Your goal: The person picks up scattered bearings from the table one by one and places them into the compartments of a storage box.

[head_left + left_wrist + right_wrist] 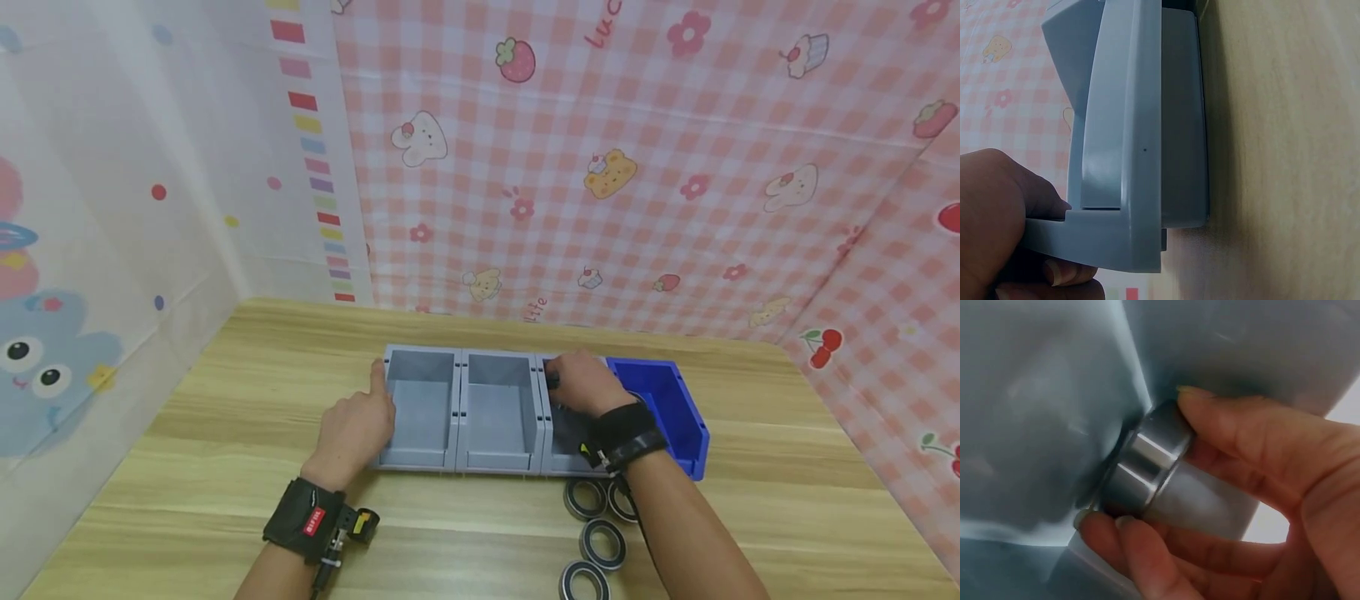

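My right hand reaches into the third grey bin from the left. Between its thumb and fingertips it pinches a steel ball bearing, tilted on edge close to the bin's inner corner. At the left end of the row, my left hand holds the side wall of the first grey bin, with the thumb on one side of the wall and curled fingers on the other. In the head view the index finger points along that wall. My right hand and wrist partly hide the third bin.
A second grey bin stands between the outer grey ones, and a blue bin closes the row at the right. Several bearings lie on the wooden table in front, one partly behind my right forearm. Patterned cloth hangs behind.
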Available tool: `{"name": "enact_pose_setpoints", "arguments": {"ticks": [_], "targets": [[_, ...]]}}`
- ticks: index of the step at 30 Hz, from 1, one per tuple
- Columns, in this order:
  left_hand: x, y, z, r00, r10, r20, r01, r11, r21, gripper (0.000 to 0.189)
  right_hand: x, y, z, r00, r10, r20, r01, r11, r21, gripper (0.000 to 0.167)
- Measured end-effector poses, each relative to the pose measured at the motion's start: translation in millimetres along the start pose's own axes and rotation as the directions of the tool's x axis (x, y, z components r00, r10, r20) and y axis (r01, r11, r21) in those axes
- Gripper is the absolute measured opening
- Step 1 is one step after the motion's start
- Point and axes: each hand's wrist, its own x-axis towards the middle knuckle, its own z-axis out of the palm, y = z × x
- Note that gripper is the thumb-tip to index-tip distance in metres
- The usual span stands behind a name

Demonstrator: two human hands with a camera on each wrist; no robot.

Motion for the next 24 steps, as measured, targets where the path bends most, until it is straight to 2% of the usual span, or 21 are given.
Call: {"name": "enact_pose_setpoints", "arguments": {"ticks": [6, 14, 20, 24], "targets": [[-0.1, 0.4, 1.3, 1.000, -0.002, -0.003, 0.002, 1.000, 0.000, 0.057, 1.5, -0.8, 1.8, 1.000, -0.030, 0.000, 0.030, 0.996, -0.082, 0.013], [-0.3, 1.6, 1.5, 0.999, 0.020, -0.028, -0.020, 1.000, 0.009, 0.056, 1.9, -2.7, 5.9, 1.000, 0.011, 0.027, -0.008, 0.996, -0.092, 0.009], [-0.2, 1.0, 0.2, 0.999, 0.013, -0.032, -0.013, 1.000, 0.017, 0.055, 5.7, -2.5, 9.1, 1.000, -0.018, 0.003, 0.018, 0.995, -0.099, 0.008], [-0.7, 1.3, -1.0, 1.000, 0.010, -0.023, -0.010, 1.000, 0.021, 0.055, 7.1, -2.3, 10.8, 1.000, -0.006, 0.009, 0.007, 0.995, -0.095, 0.009]]}}
